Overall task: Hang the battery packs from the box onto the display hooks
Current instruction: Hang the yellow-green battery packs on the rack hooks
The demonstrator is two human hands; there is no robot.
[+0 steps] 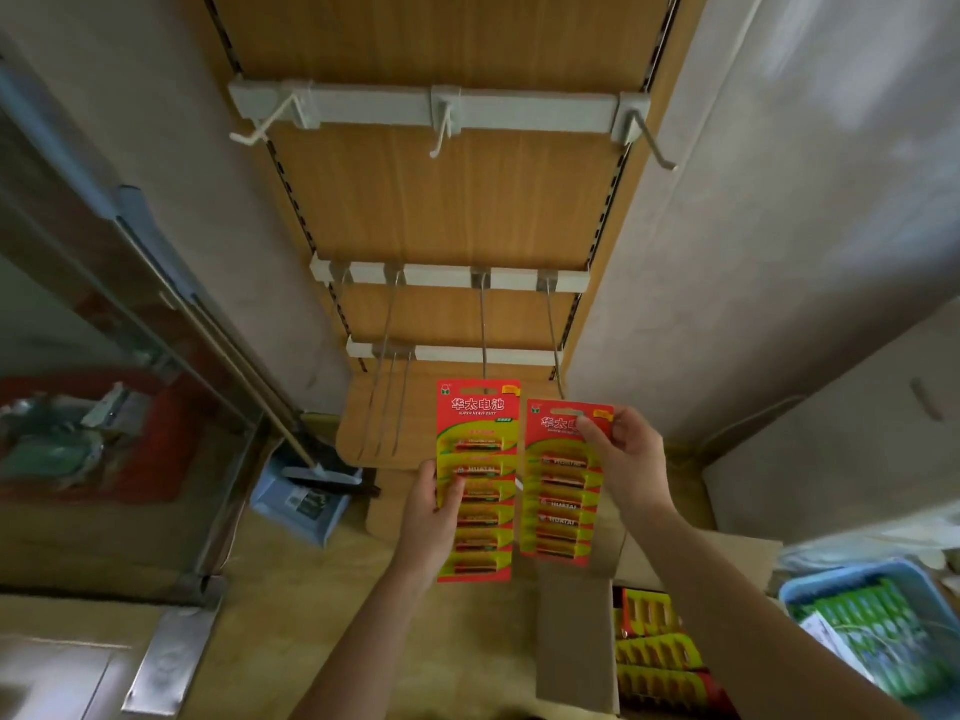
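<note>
Wooden display panel (447, 200) fills the upper middle of the frame. Its white rails carry wire hooks (484, 330), all bare as far as I can see. At centre, the left hand (431, 517) grips the first pack (483, 491) by its left edge, with the top slot right at a long hook's tip; I cannot tell whether it is threaded on. The right hand (631, 459) pinches the top of the second pack (563, 506) just beside it. At lower right, the box (571, 641) holds spare packs (654, 657). Hanging looks barely begun.
</note>
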